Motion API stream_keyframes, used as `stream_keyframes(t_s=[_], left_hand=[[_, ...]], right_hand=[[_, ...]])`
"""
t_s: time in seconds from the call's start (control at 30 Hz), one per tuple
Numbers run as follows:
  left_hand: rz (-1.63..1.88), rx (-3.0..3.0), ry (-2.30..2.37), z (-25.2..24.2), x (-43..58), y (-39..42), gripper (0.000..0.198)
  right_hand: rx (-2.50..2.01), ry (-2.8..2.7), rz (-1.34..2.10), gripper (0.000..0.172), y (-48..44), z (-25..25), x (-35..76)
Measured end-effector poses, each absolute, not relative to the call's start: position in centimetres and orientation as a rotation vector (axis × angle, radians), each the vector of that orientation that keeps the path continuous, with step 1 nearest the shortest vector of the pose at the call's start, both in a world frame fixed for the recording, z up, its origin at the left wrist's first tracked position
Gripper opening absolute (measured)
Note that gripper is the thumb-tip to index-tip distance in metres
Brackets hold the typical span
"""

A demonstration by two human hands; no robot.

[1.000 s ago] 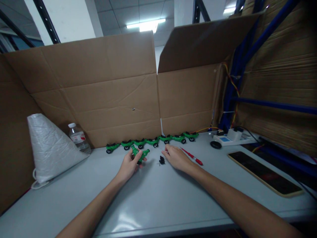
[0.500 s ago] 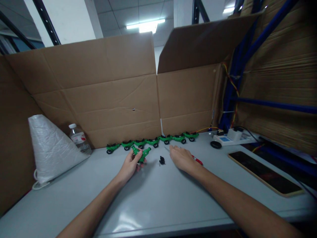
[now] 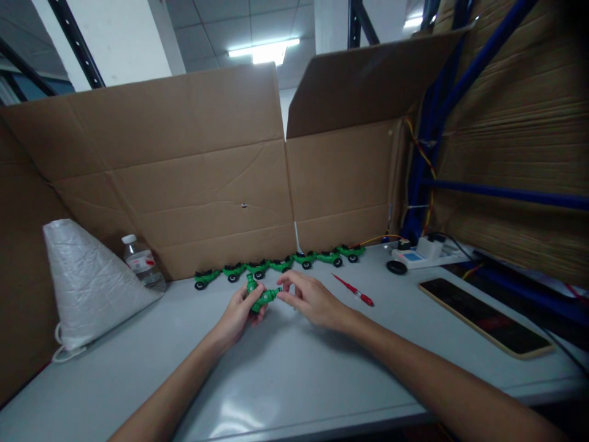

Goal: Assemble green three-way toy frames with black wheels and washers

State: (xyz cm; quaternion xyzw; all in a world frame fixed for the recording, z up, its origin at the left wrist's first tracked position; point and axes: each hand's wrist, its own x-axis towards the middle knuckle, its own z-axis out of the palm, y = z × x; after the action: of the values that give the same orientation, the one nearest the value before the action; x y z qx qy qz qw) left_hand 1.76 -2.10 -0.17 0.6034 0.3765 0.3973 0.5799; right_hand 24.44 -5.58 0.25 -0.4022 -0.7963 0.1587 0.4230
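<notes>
My left hand point(image 3: 242, 313) is closed around a green plastic toy vehicle body point(image 3: 263, 299), held tilted a little above the table. At the body's right end is my right hand point(image 3: 313, 301), its thumb and forefinger pinched on a small black part point(image 3: 280, 290), mostly hidden by the fingers. A red screwdriver point(image 3: 359, 292) lies on the table to the right of my right hand. Behind both hands stands a row of several green toy vehicles point(image 3: 306, 260) with black wheels.
A cardboard wall point(image 3: 202, 184) closes off the back of the grey table point(image 3: 257, 387). To the left are a white bag point(image 3: 92, 294) and a plastic bottle point(image 3: 142, 264). A phone point(image 3: 488, 316), a power strip point(image 3: 423, 253) and a round black object point(image 3: 396, 267) occupy the right side.
My right hand has left the screwdriver and moved left to the green body. The black part no longer shows on the table. My left hand has turned the body slightly.
</notes>
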Motion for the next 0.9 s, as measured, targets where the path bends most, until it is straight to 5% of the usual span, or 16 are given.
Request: stream_keyframes(t_s=[0.53,0.9], left_hand=[[0.992,1.502,0.927,-0.3,2.2,-2.3,0.048],[1.125,1.888,0.956,-1.2,1.8,-2.0,0.034]], right_hand=[[-1.058,-1.747,0.619,0.012,-5.2,-1.3,23.1],[-1.135,-1.752,0.636,0.029,-5.5,-1.0,23.1]])
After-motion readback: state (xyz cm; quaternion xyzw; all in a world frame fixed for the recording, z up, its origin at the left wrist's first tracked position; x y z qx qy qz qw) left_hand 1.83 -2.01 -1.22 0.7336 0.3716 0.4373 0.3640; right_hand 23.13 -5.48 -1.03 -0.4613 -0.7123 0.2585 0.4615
